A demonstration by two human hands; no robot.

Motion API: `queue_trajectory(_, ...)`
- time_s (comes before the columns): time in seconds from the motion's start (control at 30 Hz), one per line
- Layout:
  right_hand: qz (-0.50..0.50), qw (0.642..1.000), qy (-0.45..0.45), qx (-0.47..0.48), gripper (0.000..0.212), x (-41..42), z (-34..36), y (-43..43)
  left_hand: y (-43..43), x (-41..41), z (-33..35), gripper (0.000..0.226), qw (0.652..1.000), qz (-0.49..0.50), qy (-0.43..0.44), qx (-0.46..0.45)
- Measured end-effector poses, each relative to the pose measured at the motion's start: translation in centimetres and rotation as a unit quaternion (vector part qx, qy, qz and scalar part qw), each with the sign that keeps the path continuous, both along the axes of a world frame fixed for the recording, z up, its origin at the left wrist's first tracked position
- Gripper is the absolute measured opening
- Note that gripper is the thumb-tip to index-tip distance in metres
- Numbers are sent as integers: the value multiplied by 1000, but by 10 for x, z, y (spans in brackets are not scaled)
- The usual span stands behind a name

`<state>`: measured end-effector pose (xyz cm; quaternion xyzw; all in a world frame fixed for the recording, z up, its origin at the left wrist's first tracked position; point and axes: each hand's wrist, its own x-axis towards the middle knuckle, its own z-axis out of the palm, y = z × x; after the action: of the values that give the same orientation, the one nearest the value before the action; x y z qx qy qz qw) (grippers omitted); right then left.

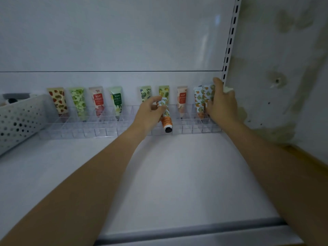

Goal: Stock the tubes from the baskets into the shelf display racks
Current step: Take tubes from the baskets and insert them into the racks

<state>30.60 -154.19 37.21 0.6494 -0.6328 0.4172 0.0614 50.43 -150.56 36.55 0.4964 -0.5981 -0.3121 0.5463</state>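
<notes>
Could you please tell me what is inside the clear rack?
Patterned tubes stand along its back row; the front slots look empty. The left grip, holding an orange tube, and the right grip, gripping the rightmost tube, hide some slots.

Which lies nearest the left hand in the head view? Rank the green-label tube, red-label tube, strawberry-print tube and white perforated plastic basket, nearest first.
1. Green-label tube, left of the left hand.
2. Red-label tube, farther left.
3. Strawberry-print tube, farther still.
4. White perforated plastic basket, far left.
</notes>
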Motion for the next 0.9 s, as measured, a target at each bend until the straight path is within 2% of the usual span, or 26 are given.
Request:
queue_trajectory(0.17,-46,987,152,-17,84,2,-14,-1,-1,-1,-1,38,1000,6,-3,-1)
queue_trajectory(0.27,-48,984,167,-31,82,3,-14,0,-2,1,0,38,1000,-4,-23,-8)
queue_trajectory(0.4,-59,981,183,-3,80,6,-12,3,-3,3,1,39,999,-24,-28,-19)
queue_trajectory(0.47,-47,979,196,-12,69,6,-14,8,-3,2,1,40,999,-25,-18,-13)
queue_trajectory(0.53,17,984,162,-65,49,8,-13,14,-1,0,1,40,1000,-30,2,-5)
queue_trajectory(0.6,117,988,47,-92,29,14,-11,22,0,-3,2,41,999,-38,18,0)
queue_trajectory(0.63,174,982,-19,-70,24,20,-11,27,1,-4,2,41,999,-45,26,1)
queue_trajectory(0.7,253,961,-104,29,26,33,-13,37,3,-6,1,42,997,-64,32,-6)
queue_trajectory(0.77,295,941,-128,103,38,44,-19,41,4,-7,-1,42,997,-77,20,-23)
queue_trajectory(0.9,321,924,-163,125,54,50,-18,41,6,-7,-2,41,994,-89,28,-50)
